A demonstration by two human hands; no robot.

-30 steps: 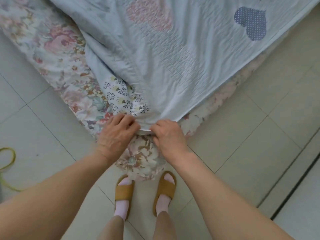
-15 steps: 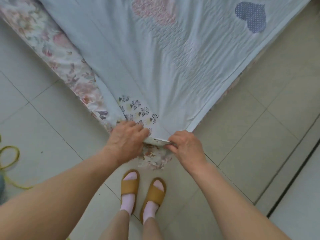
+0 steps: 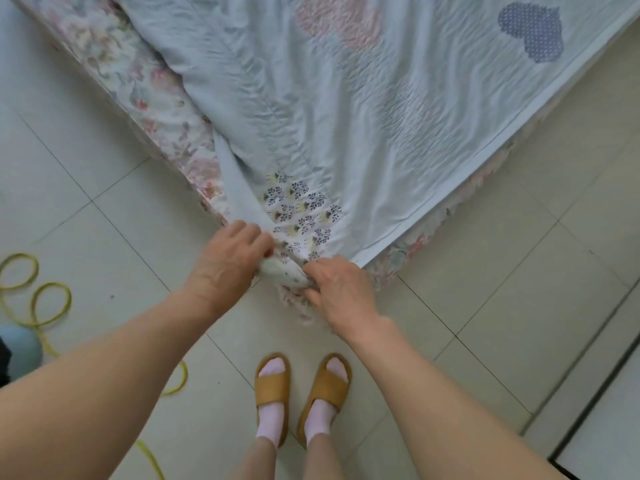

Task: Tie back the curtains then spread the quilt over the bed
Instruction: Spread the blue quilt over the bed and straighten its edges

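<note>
Pale tiled floor [image 3: 519,271] surrounds the floral-sheeted bed [image 3: 162,112]; the pale blue heart-patched quilt [image 3: 346,116] lies over it. Left hand [image 3: 227,268] and right hand [image 3: 341,289] fingers clamp its corner at the bed's corner. A yellow looped cord [image 3: 38,299] is cut off at the frame's left edge.

Soft, even daylight filled the room, casting almost no shadows on the pale glossy floor tiles [image 3: 519,271]. The pale blue quilted cotton quilt [image 3: 381,116] looked washed-out and slightly smeared. Wide-angle bending curved the tile seams near the edges; no harsh glare showed.
</note>
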